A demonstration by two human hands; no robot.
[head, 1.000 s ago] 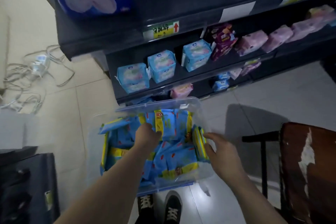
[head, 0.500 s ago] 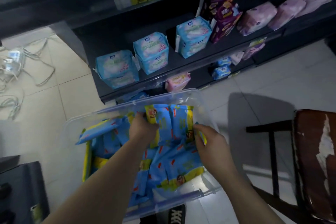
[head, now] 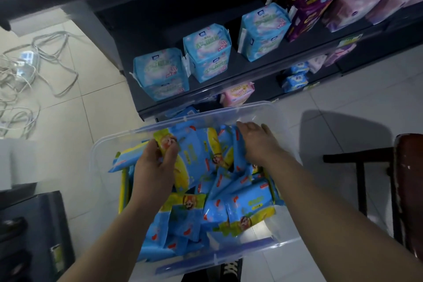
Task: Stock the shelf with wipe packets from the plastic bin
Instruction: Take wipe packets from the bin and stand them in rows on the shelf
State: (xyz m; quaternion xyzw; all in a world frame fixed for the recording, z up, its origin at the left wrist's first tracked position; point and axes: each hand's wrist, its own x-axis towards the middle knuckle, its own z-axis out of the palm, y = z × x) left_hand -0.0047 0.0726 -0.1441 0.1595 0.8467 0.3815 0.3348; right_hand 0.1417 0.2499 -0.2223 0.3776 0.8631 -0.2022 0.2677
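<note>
A clear plastic bin (head: 283, 192) sits on the floor in front of the dark shelf (head: 229, 82). It is filled with several blue and yellow wipe packets (head: 242, 210). My left hand (head: 155, 165) is inside the bin at its far left, fingers closed on the yellow end of one wipe packet (head: 185, 151). My right hand (head: 258, 142) is at the bin's far right, fingers wrapped over upright packets standing there. The bin's far rim lies just below the shelf's lowest level.
Light blue packs (head: 206, 55) stand in a row on the shelf, with purple (head: 304, 4) and pink packs (head: 352, 7) further right. Tangled cables (head: 34, 68) lie on the floor at left. A worn brown chair (head: 407, 190) stands at right, a dark box (head: 32, 236) at lower left.
The view has tilted down and closer to the bin. Both hands have moved toward the bin's far side; the right hand went from the packets' near edge to the upright ones.
</note>
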